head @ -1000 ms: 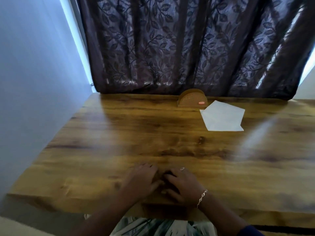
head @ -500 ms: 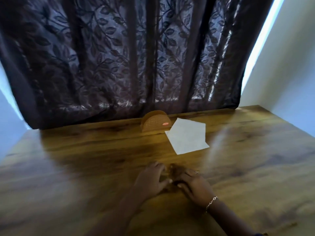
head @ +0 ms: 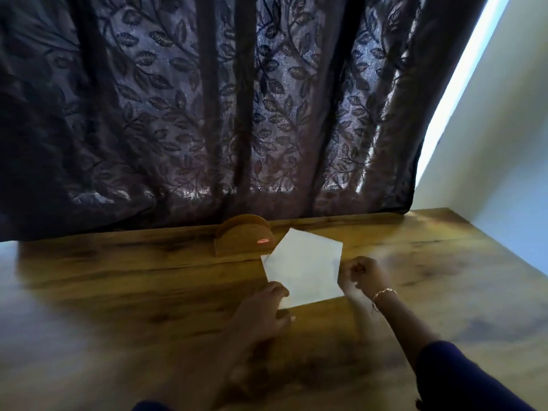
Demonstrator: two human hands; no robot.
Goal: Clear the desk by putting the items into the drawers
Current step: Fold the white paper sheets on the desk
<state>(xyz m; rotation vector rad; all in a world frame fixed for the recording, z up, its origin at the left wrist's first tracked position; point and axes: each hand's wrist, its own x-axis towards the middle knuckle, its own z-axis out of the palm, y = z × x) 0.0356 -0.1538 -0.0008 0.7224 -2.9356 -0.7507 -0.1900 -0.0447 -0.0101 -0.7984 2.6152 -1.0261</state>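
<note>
The white sheet of paper [head: 305,268] lies flat on the counter [head: 148,292], turned at an angle so one corner points toward the back, right of the middle. My left hand [head: 261,310] is at its near left corner, bent fingers lying over the paper's edge and thumb stretched along the near side. The blur is too heavy for me to tell whether I am pinching that corner or only touching it. My right hand [head: 366,275] sits against the sheet's right edge with its fingers curled in, and I cannot tell if they have caught the paper or are closed on nothing. A thin bracelet [head: 384,293] circles that wrist, above a dark sleeve [head: 462,378]. Just behind the sheet's far left side stands a brown arched holder [head: 243,240], close to the dark leaf-patterned curtain [head: 207,114]. A pale wall [head: 504,143] runs along the right.
</note>
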